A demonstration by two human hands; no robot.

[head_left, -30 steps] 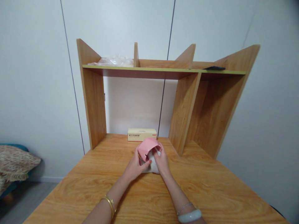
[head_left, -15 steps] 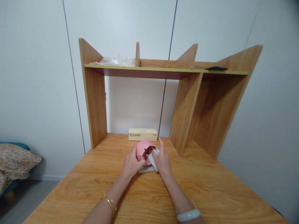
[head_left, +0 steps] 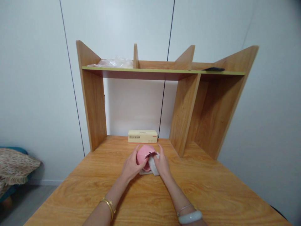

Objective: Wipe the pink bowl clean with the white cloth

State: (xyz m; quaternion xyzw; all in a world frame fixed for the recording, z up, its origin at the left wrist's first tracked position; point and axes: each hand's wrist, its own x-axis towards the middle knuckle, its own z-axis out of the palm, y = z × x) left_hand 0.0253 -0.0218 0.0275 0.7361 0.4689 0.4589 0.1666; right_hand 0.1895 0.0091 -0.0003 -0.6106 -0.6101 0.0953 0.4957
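Observation:
A pink bowl with a wavy, notched rim is tilted on its side, its opening turned toward me and down to the right. My left hand is closed around its left side, thumb at the rim. A white cloth runs from the bowl's opening down to the tabletop, part of it lying under the bowl. Pinched in my right hand, the cloth is pressed at the right of the opening; the fingertips inside are hidden.
Behind the bowl stands a long cream box with printed lettering. A wooden shelf unit rises at the back of the wooden table. Its upper shelf carries a clear plastic bag and a flat dark item.
The bowl has turned in my hands so its opening faces lower, and it sits slightly lower in view. My right hand with the cloth has shifted a little down and left.

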